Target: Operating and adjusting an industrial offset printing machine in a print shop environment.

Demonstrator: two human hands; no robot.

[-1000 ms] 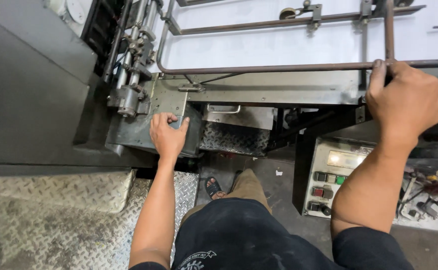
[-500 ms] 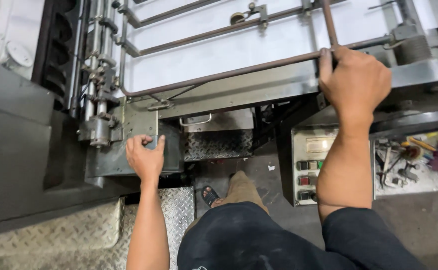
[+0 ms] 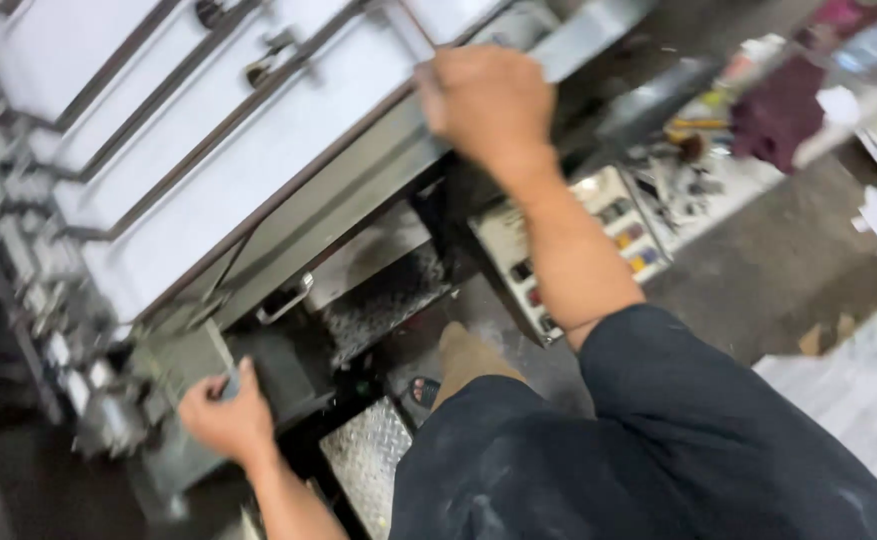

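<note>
My right hand [image 3: 488,100] grips the brown metal rail [image 3: 258,210] that runs along the front edge of a large grey machine with a white top [image 3: 208,150]. My left hand [image 3: 226,420] rests low on the machine's grey metal side plate [image 3: 183,365], fingers curled on a small part there; the blur hides what it is. My foot in a tan shoe [image 3: 463,355] stands on the floor under the machine's front.
A control panel with coloured buttons [image 3: 578,250] sits right of the machine's front. A diamond-plate step [image 3: 363,460] lies below. Rollers and gears [image 3: 58,330] line the machine's left side. Tools and a dark red rag [image 3: 778,110] lie at the upper right; white paper stacks [image 3: 858,390] at the right.
The camera has tilted and swung right, so the machine appears slanted. Both hands stay on the same spots: right on the rail, left on the side plate.
</note>
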